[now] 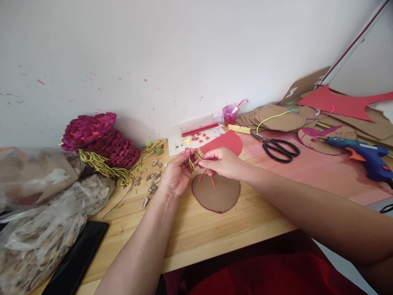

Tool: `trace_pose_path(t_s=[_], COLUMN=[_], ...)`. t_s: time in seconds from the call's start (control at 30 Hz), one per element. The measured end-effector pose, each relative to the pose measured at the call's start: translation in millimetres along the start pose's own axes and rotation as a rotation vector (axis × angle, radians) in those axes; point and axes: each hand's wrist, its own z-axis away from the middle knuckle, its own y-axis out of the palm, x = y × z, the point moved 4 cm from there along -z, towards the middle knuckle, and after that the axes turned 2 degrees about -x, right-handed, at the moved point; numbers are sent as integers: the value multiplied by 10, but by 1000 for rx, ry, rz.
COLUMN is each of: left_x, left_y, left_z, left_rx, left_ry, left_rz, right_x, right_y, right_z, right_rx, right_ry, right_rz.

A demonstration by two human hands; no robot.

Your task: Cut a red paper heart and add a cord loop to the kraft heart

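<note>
Both hands meet over a round cardboard disc [217,196] with a purple edge, lying on the wooden table. My left hand [178,172] pinches a yellow-green cord [191,163] between its fingertips. Close against it, my right hand [219,163] has thumb and fingers closed on the same cord. Below the right fingers, two orange-red string ends [213,181] hang over the top of the disc; where they join is hidden by the hand. A red paper piece [231,143] lies just behind the right hand.
On the left are stacked magenta shell-covered discs [101,139], loose shells [153,176], plastic bags [61,217] and a black slab [80,254]. Behind stand star cutouts [199,137] and a paint cup [230,114]. To the right are scissors [279,147], cardboard discs [279,119] and a blue glue gun [365,153].
</note>
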Motion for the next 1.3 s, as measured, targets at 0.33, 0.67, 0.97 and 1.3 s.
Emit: trace_pose_path(t_s=[0.33,0.67,0.97,1.3], left_x=[41,27,-14,-5], left_y=[3,-25,-35,-83], left_z=[-1,8,-29,-38], left_rx=[26,12,-35,-43], left_ry=[8,37,89,106], left_rz=[-6,-64,-38,-95], right_x=[123,-3,-14,8], right_y=[-32,70,77,45], right_z=[47,11,20,9], right_rx=[-211,-81,-40,-62], right_ry=[-209,-61,107,108], right_rz=[67,-163,-316,-317])
